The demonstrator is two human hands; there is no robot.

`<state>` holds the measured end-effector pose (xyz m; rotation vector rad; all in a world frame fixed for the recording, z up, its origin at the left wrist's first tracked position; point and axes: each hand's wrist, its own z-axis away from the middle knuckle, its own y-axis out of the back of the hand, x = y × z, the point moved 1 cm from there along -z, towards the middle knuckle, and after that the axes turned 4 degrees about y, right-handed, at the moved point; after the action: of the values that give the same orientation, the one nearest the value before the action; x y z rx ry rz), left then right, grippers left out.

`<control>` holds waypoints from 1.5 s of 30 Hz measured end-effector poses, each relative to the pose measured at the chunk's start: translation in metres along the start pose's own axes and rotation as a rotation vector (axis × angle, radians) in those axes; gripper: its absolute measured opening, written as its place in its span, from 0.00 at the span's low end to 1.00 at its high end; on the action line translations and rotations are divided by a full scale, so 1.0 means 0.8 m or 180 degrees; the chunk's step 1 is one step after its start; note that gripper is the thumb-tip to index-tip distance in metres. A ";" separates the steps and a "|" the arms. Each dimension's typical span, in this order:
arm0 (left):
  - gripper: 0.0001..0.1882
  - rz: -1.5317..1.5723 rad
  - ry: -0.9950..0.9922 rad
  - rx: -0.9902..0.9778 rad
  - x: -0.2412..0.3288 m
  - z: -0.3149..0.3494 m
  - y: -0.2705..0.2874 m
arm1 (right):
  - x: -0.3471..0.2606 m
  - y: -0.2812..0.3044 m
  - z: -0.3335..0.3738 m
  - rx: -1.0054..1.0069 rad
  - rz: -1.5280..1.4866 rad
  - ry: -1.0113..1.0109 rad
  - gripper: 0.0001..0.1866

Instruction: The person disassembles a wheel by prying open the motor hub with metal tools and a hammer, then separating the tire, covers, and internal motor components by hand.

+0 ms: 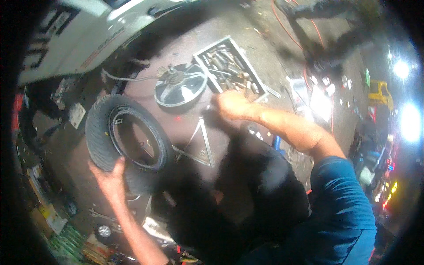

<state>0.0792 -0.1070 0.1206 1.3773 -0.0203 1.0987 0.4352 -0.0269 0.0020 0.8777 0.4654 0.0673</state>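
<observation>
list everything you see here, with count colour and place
tyre: 1, dark grey, left on the ground, gripped at its lower edge
wheel hub: 1, silver, top centre, beside the tray
tool tray: 1, white-rimmed, full of metal tools, top centre
triangular frame: 1, metal, centre on the ground
vehicle body: 1, white, top left
orange cable: 1, top right
left hand: 1, on the tyre
right hand: 1, at the tray's near edge, blue sleeve behind

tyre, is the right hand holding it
No, the left hand grips the tyre at its lower edge, while the right hand reaches to the tool tray.
</observation>
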 end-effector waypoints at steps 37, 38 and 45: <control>0.49 -0.2064 -0.1443 -0.1580 0.158 0.278 0.061 | -0.367 -0.251 0.900 0.1116 -0.4015 -0.4873 0.12; 0.49 -0.1921 -0.1857 -0.1678 0.153 0.282 0.056 | -0.351 -0.251 0.902 0.1323 -0.4246 -0.4822 0.13; 0.47 -0.1872 -0.2323 -0.1714 0.183 0.379 0.005 | -0.233 -0.211 0.869 0.1933 -0.3674 -0.4727 0.13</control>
<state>0.3278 -0.2554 0.2926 1.1099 -0.3884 0.0479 0.5374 -0.6853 0.3222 0.8791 -0.5129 -1.7469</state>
